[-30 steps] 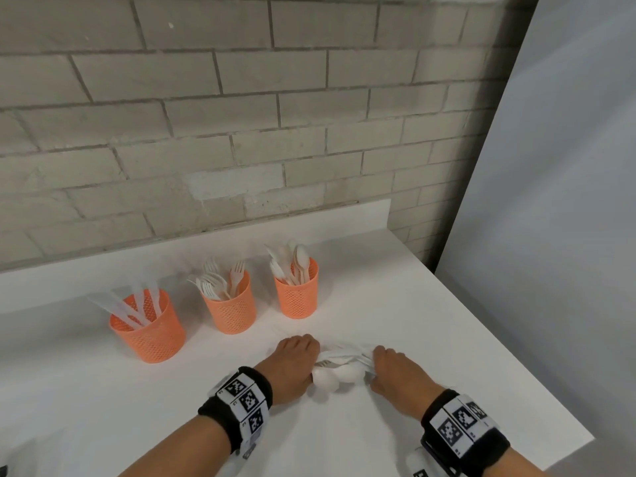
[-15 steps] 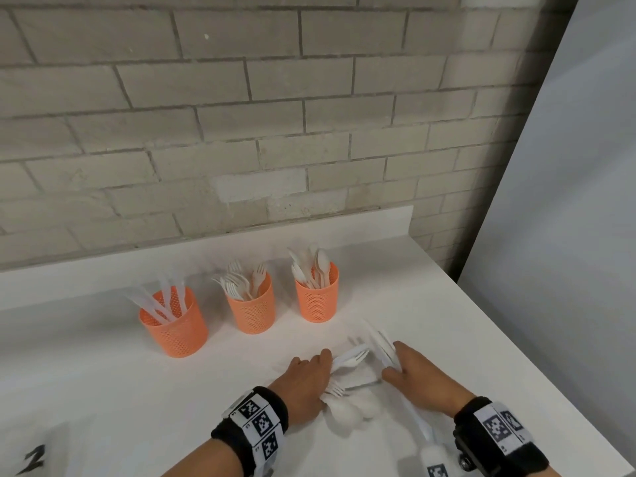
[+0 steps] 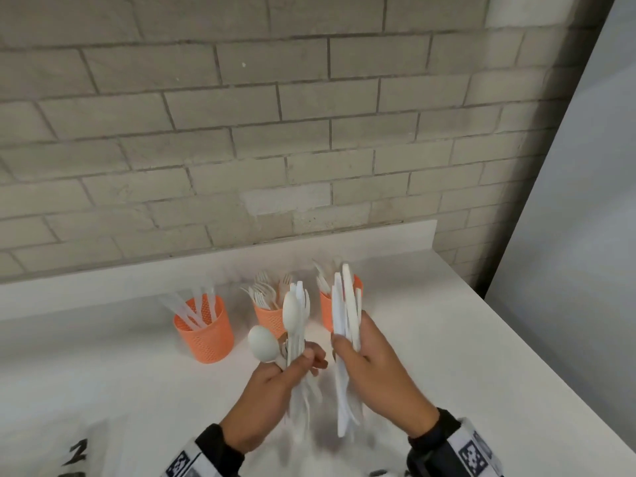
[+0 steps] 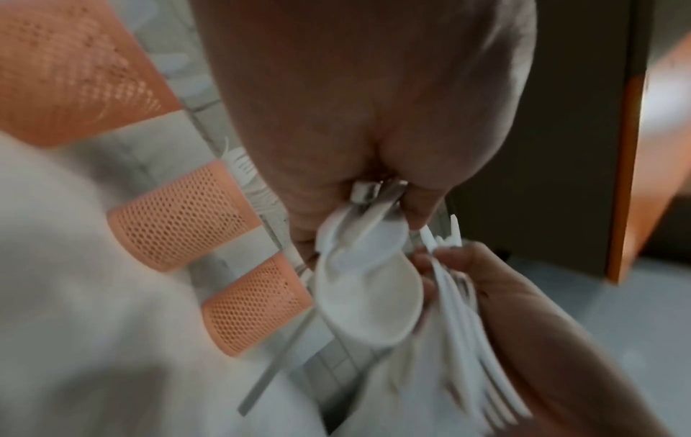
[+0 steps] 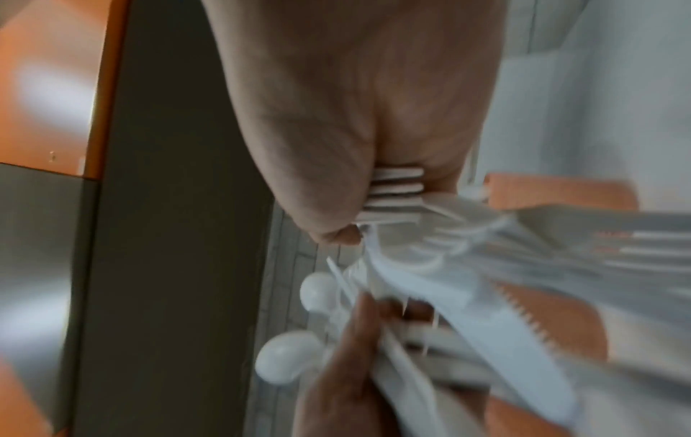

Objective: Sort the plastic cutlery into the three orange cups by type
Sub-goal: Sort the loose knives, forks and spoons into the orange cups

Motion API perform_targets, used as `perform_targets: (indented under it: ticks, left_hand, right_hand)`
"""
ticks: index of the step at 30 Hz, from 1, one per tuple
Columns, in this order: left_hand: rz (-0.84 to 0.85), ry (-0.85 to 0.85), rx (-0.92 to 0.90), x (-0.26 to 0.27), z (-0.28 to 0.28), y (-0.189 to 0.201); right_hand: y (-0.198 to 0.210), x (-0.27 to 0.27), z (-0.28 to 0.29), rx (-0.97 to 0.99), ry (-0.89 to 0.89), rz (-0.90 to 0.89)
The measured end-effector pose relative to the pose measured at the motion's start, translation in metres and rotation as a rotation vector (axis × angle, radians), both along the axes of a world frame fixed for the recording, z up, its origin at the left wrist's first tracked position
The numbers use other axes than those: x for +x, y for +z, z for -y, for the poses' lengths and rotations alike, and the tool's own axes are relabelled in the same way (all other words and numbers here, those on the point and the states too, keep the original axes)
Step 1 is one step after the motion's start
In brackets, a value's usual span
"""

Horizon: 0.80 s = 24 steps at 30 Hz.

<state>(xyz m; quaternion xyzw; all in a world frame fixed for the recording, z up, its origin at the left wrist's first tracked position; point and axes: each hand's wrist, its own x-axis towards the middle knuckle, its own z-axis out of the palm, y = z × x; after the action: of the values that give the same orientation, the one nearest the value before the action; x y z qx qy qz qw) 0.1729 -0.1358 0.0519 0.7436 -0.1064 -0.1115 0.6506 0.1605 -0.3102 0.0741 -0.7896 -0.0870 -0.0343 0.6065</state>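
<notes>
My right hand (image 3: 370,366) is clamped on upright knives (image 3: 346,311); my left hand (image 3: 275,390) clamps spoons and forks (image 3: 296,318). The knife cup (image 3: 204,327) stands beyond, left of both grips.

Three cups sit in a row on the counter (image 3: 447,339) near the wall (image 3: 241,149): the left cup (image 3: 206,335) has knives in it, the middle cup (image 3: 270,318) forks, and the right cup (image 3: 327,311) spoons. In front of them both hands are up off the counter, side by side and just apart. The left hand (image 3: 275,390) holds a bunch of spoons and forks (image 3: 296,325) in front of the middle cup, and the right hand (image 3: 375,366) holds a stack of knives (image 3: 346,304) in front of the right cup.
</notes>
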Motion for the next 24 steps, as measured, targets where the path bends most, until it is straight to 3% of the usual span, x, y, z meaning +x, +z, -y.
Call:
perform_targets:
  ticks: [2,5,11,18,24]
  left_hand:
    - [-0.146,0.053,-0.196,-0.01,0.005,0.006]
    - [-0.159,0.16,-0.319,-0.019,0.008,0.011]
    - [-0.025,0.222,-0.279,-0.03,-0.008,0.015]
    - [0.001,0.229,-0.252,-0.04,-0.029,0.013]
    - [-0.179,0.265,-0.406,-0.054,-0.044,0.015]
  right_hand:
    - [0.005,0.002,-0.027,0.074,0.051,0.003]
    - [0.004,0.004,-0.058,0.125,0.042,0.027]
    - [-0.013,-0.003,-0.094,0.075,0.065,-0.028]
    - [-0.008,-0.01,-0.109,-0.138,0.166,-0.043]
    - [0.004,-0.015,-0.095,-0.415,0.313,-0.139]
